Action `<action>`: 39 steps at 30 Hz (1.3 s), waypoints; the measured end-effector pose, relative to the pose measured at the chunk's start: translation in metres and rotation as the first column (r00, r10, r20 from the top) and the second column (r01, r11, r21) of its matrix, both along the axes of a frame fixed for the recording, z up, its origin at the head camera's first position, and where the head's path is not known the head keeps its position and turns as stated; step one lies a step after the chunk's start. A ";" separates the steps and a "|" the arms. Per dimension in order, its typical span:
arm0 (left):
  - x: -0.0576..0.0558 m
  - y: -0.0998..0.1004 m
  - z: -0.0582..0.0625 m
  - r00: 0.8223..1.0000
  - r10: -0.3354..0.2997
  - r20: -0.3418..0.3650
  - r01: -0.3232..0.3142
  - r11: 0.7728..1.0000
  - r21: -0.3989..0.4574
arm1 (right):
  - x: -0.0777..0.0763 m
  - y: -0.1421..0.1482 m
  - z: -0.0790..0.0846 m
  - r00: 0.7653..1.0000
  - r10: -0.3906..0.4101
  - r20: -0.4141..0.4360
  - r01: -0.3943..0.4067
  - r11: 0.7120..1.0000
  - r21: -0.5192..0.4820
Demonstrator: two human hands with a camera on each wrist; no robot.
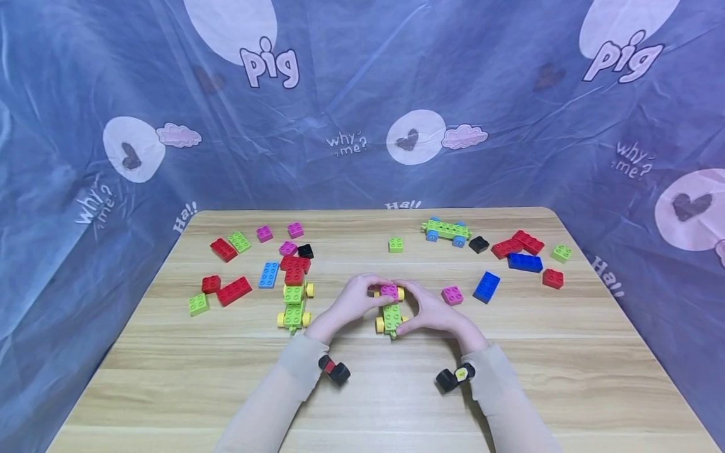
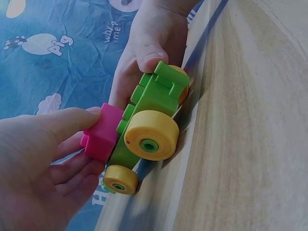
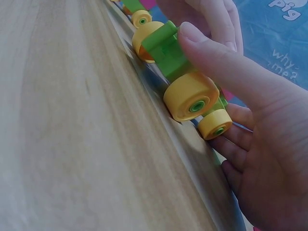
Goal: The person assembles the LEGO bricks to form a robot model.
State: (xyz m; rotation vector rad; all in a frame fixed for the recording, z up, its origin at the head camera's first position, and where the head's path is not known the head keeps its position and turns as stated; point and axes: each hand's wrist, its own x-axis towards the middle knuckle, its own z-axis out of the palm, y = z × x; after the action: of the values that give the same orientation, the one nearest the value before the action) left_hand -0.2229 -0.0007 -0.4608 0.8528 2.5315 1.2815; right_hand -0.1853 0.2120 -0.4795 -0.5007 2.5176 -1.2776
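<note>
the left hand pinches a square pink plastic brick at the far end of a green, yellow-wheeled plastic car base between both hands; the right hand grips that base, seemingly to steady it.

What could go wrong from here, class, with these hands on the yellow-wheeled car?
The green base has yellow wheels, so it might roll if the right hand loosens. The pink brick that the left hand pinches could sit crooked if pressed unevenly. The right hand might knock the loose pink brick beside it.
</note>
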 end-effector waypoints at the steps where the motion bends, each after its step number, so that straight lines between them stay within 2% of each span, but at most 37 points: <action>1: 0.000 0.000 0.000 1.000 0.004 -0.001 -0.004 1.000 0.000 | 0.000 0.000 0.000 1.000 0.003 -0.003 -0.003 1.000 0.003; 7: 0.001 0.002 0.000 1.000 0.023 0.019 -0.023 1.000 -0.004 | 0.001 0.000 0.001 1.000 0.008 -0.012 -0.008 1.000 0.013; 14: 0.002 0.003 0.003 1.000 0.016 0.018 -0.016 1.000 -0.016 | 0.000 -0.001 0.000 1.000 0.007 -0.007 -0.007 1.000 0.008; 23: 0.003 0.008 0.005 0.999 0.030 0.027 -0.028 0.998 -0.054 | 0.000 0.001 -0.002 0.999 0.012 -0.050 -0.010 0.999 0.040; 28: 0.003 0.010 0.006 1.000 0.025 0.018 -0.023 0.996 -0.090 | 0.000 0.002 -0.002 0.999 0.004 -0.047 -0.002 0.999 0.043; 39: 0.004 0.009 0.006 1.000 0.022 0.017 -0.021 0.996 -0.091 | 0.000 0.001 -0.001 1.000 0.002 -0.017 -0.001 1.000 0.025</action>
State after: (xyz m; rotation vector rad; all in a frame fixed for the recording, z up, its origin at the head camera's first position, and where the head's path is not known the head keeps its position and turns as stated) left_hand -0.2193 0.0086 -0.4552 0.7941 2.5696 1.1650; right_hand -0.1856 0.2131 -0.4802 -0.5099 2.5439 -1.2444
